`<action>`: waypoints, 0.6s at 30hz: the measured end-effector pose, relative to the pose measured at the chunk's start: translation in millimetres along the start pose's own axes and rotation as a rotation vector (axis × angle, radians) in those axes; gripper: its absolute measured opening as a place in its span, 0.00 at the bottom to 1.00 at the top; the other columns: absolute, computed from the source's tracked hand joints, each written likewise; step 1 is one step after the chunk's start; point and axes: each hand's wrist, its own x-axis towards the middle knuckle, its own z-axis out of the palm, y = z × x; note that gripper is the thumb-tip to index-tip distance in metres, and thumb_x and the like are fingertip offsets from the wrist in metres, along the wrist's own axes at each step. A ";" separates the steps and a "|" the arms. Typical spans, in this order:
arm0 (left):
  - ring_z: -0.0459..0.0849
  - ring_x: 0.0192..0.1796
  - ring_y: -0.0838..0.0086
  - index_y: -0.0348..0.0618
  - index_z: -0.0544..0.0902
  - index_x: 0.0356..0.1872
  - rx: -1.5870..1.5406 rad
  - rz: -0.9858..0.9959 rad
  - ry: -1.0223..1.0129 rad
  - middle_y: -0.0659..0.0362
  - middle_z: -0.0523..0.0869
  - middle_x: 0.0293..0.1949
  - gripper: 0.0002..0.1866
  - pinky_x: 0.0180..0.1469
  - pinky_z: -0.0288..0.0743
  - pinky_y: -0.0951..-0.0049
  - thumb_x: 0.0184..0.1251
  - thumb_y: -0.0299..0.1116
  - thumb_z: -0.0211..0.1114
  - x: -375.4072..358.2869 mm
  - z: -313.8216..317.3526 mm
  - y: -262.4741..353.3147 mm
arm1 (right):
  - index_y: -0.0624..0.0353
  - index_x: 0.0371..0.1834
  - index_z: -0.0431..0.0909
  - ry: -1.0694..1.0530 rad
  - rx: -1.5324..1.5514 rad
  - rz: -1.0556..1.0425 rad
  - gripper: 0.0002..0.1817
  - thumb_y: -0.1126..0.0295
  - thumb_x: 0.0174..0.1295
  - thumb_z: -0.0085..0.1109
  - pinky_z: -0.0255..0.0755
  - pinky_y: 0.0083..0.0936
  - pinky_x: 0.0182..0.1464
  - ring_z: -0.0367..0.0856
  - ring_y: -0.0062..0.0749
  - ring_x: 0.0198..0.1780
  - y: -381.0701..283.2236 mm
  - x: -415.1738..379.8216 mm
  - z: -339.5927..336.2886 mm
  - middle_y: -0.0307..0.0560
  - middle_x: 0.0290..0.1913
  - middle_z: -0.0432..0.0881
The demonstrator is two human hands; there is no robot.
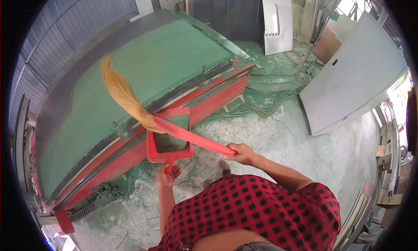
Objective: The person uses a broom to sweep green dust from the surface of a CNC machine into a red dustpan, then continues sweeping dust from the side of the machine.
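My right hand (242, 154) is wrapped round the end of the red handle of a broom (124, 96). The broom's straw bristles reach up and left over the green surface of a large machine bed (143, 59). Below the bristles' base, my left hand (167, 174) grips the short handle of a red dustpan (170, 156). The dustpan is at the red front edge of the bed, and the broom handle crosses over it. Some greenish dust shows inside the pan.
A large light grey cabinet (355, 76) stands at the right. Green hoses and cables (272, 103) lie on the dusty floor (278, 133) beyond the bed. A white panel (278, 28) leans at the back. Long strips and boards (359, 207) lie at the lower right.
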 end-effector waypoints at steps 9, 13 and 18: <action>0.84 0.34 0.59 0.33 0.75 0.47 0.104 -0.096 -0.044 0.47 0.83 0.35 0.23 0.39 0.81 0.59 0.53 0.41 0.57 -12.6 57.8 -44.3 | 0.58 0.34 0.77 0.071 0.141 0.094 0.19 0.53 0.53 0.65 0.69 0.31 0.31 0.75 0.37 0.25 25.6 -45.0 -34.4 0.49 0.23 0.76; 0.84 0.35 0.56 0.34 0.75 0.46 0.093 -0.170 -0.096 0.47 0.83 0.34 0.20 0.37 0.81 0.58 0.55 0.37 0.56 -4.9 96.4 -78.2 | 0.58 0.37 0.78 0.106 0.204 0.110 0.19 0.53 0.53 0.64 0.70 0.29 0.33 0.77 0.35 0.28 59.9 -76.8 -70.1 0.48 0.26 0.78; 0.84 0.37 0.55 0.33 0.74 0.48 0.104 -0.208 -0.109 0.46 0.83 0.35 0.21 0.40 0.80 0.57 0.57 0.38 0.55 9.3 168.9 -134.9 | 0.58 0.37 0.78 0.158 0.270 0.161 0.19 0.53 0.54 0.64 0.69 0.25 0.34 0.76 0.30 0.29 110.8 -130.1 -139.8 0.45 0.27 0.77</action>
